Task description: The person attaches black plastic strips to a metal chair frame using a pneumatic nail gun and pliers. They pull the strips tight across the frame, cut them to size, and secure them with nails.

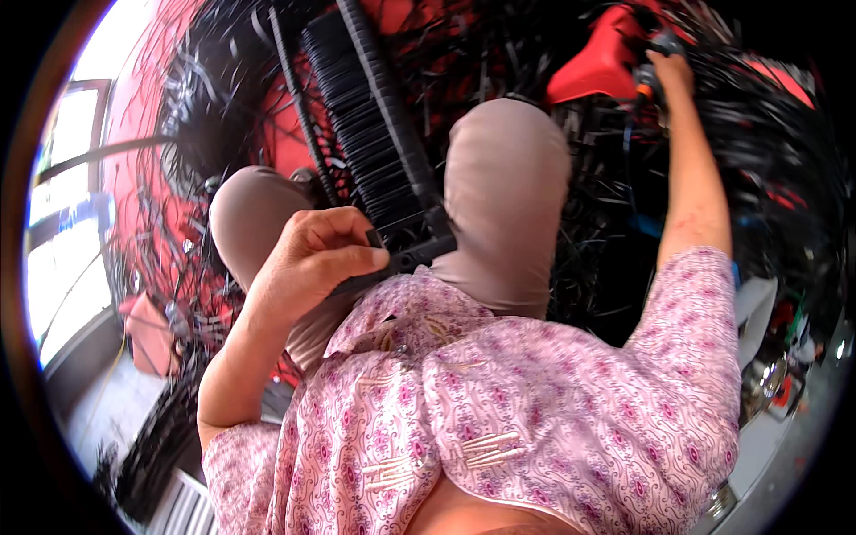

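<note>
A long black frame [393,116], with rows of black strips across its middle, leans between my knees with its near end in my lap. Beside that end is my left hand [325,250], thumb and forefinger pinched on a small black strip [374,239]. My right arm stretches out to the far right. There my right hand [675,76] is wrapped round a dark hand tool [649,86] with an orange part; blur hides its exact kind. The tool is at the edge of a red plastic seat [596,62].
Heaps of loose black strips [758,143] lie on the right and a tangled bundle [214,80] at the far left, over a red floor covering [152,80]. A pinkish bag-like thing [150,334] stands at the left. A blue cord [628,152] hangs below the tool.
</note>
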`<action>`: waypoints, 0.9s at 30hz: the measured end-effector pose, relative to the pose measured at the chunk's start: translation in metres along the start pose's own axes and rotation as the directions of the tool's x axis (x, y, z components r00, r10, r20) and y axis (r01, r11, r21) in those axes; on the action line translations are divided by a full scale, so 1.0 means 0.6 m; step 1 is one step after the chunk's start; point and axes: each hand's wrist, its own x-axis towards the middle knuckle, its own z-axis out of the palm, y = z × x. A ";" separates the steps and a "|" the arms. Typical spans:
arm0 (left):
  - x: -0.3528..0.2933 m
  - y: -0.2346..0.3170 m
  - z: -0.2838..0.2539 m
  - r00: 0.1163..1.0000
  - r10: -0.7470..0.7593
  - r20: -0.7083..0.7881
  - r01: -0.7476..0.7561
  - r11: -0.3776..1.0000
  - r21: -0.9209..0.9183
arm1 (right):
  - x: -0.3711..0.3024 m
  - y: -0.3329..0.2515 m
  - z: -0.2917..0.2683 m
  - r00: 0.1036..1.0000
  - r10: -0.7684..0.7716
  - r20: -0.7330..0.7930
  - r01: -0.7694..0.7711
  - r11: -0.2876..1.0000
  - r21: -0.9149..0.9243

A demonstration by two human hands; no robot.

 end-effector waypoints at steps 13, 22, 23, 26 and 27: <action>0.008 0.018 -0.015 0.998 0.005 0.066 -0.017 0.983 0.182 | 0.129 0.124 0.049 0.978 0.194 0.069 -0.153 0.461 0.874; 0.019 -0.036 -0.031 0.986 0.141 0.087 -0.147 0.987 0.066 | -0.481 0.026 -0.355 0.963 -0.238 -0.129 0.135 0.011 0.991; 0.017 -0.034 -0.029 0.988 0.135 0.074 -0.140 0.987 0.077 | -0.534 0.028 -0.383 0.933 -0.346 -0.093 0.108 0.023 0.994; 0.034 -0.020 -0.036 0.992 0.115 0.061 -0.121 0.988 0.097 | -0.673 -0.034 -0.425 0.920 -0.388 0.048 0.034 0.204 0.978; 0.039 -0.021 -0.043 0.991 0.110 0.071 -0.116 0.990 0.082 | -0.710 -0.058 -0.426 0.895 -0.434 0.099 0.001 0.225 0.974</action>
